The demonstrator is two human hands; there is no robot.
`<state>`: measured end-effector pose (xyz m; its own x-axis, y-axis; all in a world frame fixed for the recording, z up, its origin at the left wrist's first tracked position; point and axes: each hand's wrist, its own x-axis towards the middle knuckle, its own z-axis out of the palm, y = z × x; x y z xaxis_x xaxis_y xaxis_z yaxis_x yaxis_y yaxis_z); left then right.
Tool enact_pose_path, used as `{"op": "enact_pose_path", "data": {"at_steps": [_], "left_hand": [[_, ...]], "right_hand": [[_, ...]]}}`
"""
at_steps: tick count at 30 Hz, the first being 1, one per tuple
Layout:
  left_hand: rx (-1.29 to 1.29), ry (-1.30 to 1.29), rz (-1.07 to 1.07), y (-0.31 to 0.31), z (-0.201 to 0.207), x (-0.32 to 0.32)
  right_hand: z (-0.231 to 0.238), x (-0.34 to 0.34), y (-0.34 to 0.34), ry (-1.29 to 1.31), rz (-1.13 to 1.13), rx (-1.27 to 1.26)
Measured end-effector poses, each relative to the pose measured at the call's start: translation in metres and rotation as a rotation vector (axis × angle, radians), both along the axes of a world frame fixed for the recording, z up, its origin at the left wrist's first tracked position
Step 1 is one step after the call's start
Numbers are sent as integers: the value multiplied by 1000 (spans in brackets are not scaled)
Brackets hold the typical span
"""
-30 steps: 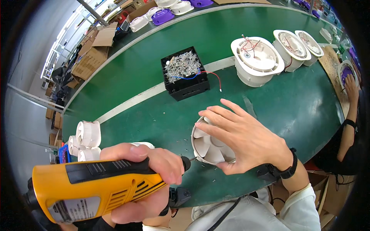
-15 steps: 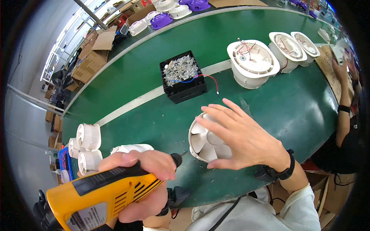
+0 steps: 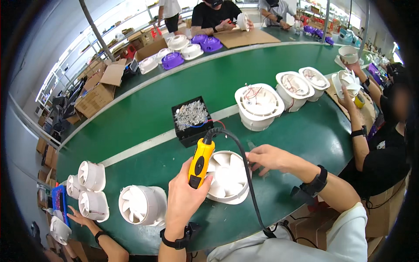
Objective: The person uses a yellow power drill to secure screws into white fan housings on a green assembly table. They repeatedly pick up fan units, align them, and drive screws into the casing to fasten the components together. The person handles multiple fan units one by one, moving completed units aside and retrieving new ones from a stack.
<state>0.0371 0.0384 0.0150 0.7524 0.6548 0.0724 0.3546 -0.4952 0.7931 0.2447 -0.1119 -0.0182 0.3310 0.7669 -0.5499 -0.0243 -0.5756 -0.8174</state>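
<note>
One white fan (image 3: pixel 225 174); left hand (image 3: pixel 185 194), fingers gripping yellow screwdriver (image 3: pixel 202 160); right hand (image 3: pixel 271 158), fingers half-curled, contact unclear. Cord (image 3: pixel 257 209) looping over fan could snag, jerking screwdriver.

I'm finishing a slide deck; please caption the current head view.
Left hand grips a yellow corded tool, right hand beside a white fan unit on a green workbench.

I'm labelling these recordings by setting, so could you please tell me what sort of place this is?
It looks like a factory assembly workshop, judging by the several white fan housings, a black box full of small metal pieces, and a yellow corded tool in the left hand.
</note>
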Motion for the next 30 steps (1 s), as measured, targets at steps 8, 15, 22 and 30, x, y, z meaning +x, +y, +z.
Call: {"op": "enact_pose_path", "data": {"at_steps": [8,15,22,30], "left_hand": [[-24,40,13,2,3,-1],[91,27,-1,4,-1,-3],[111,23,2,8,-7,-3],[98,41,49,7,-2,-4]], "right_hand": [[24,2,7,176,94,-66],[25,11,23,190,159,-112],[17,21,33,-39,268,-233],[5,9,31,269,292,-223]]}}
